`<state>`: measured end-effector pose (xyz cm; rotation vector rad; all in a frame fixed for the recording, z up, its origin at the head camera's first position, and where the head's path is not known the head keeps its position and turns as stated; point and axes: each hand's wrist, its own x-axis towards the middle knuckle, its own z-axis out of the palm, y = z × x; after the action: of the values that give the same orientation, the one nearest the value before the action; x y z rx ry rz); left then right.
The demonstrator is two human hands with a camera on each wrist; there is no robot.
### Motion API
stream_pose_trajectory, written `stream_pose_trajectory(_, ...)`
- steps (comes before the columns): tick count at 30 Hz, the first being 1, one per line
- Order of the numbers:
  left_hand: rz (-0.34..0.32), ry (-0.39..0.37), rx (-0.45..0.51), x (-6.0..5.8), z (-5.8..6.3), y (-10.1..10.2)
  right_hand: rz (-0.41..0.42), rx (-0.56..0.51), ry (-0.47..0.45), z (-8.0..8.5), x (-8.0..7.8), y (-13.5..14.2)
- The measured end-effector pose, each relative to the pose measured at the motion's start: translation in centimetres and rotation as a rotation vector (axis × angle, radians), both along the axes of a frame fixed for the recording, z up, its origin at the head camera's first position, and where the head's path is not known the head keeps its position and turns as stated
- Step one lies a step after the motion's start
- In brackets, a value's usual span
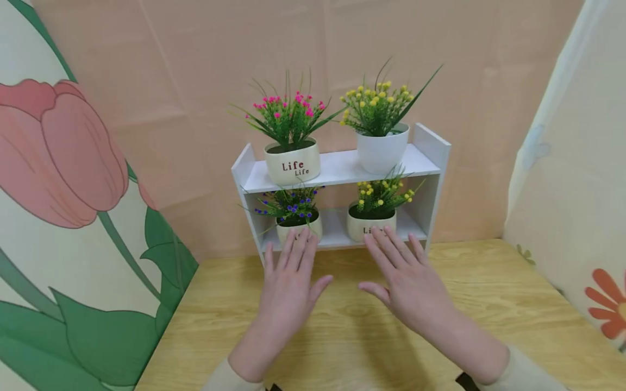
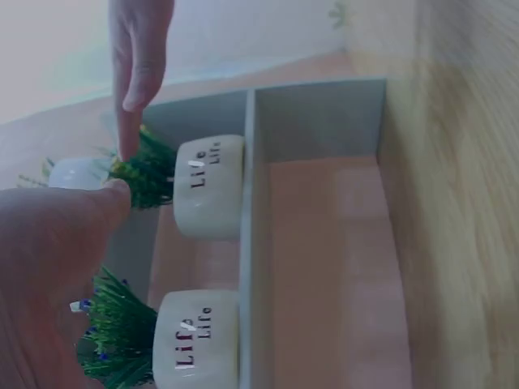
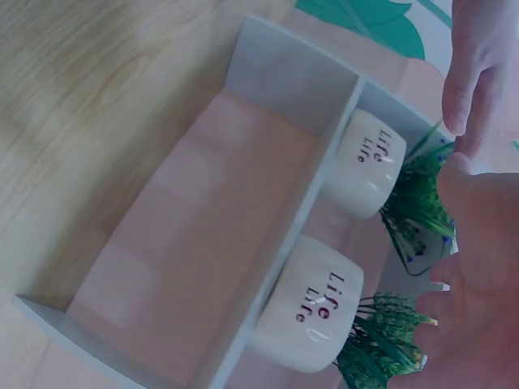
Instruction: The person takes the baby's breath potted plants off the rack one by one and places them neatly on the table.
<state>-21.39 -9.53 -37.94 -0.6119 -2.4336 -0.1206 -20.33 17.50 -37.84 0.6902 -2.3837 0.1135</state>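
left hand [image 1: 287, 290] and right hand [image 1: 415, 288] are held spread before the blue-flowered pot [image 2: 197, 344] and yellow-flowered pot [image 2: 209, 190] on the lower shelf [image 1: 335, 231]; probably light, rigid and slick, pots are best gripped by their sides.

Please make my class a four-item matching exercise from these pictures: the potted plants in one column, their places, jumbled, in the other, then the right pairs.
Plants
1. cream oval "Life" pot with pink flowers
2. plain white round pot with yellow flowers
3. cream oval "Life" pot with blue-purple flowers
4. cream oval "Life" pot with yellow flowers

Places on the white rack, left and right as in the head view
A. lower board, right
B. upper board, left
C. lower board, left
D. upper board, right

Pairs: 1-B, 2-D, 3-C, 4-A
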Motion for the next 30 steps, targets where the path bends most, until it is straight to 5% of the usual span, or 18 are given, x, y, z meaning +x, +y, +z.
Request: stream_pose_trajectory(30,0.028,0.111,0.087,-1.3,5.2,-3.3,0.061,-0.027,0.117,5.4,-1.0,1.7)
